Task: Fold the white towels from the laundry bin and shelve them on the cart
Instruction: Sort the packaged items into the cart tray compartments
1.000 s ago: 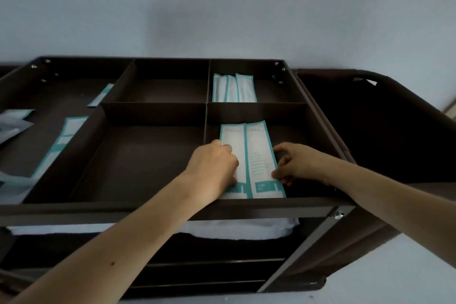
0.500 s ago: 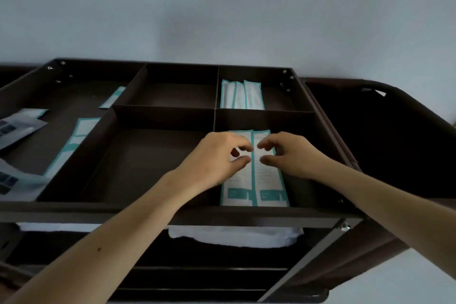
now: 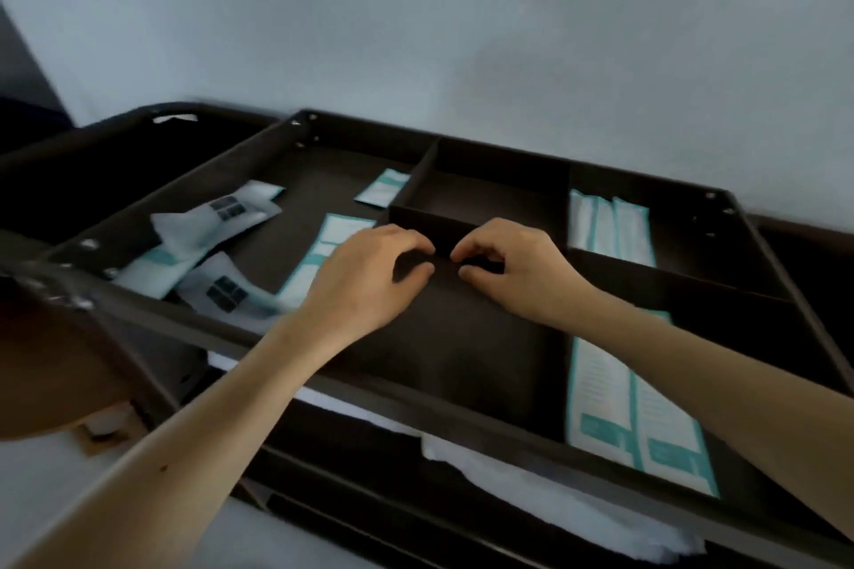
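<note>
My left hand (image 3: pixel 369 277) and my right hand (image 3: pixel 513 268) hover close together over the bare middle compartment of the dark brown cart tray (image 3: pixel 462 407), just in front of a divider. The fingers of both are loosely curled and hold nothing. Folded white towels (image 3: pixel 554 490) lie on the shelf under the tray, their edge showing below the front rim. The laundry bin is not in view.
Two white-and-teal packets (image 3: pixel 637 420) lie side by side in the near right compartment, with more packets (image 3: pixel 610 226) in the back right one. Several loose packets (image 3: pixel 217 217) are scattered in the left compartment. A dark bag frame (image 3: pixel 92 162) hangs at the cart's left end. A wall stands behind.
Both hands let go of the two teal packets in the near right compartment and moved left over the middle compartment. The view swung left along the cart.
</note>
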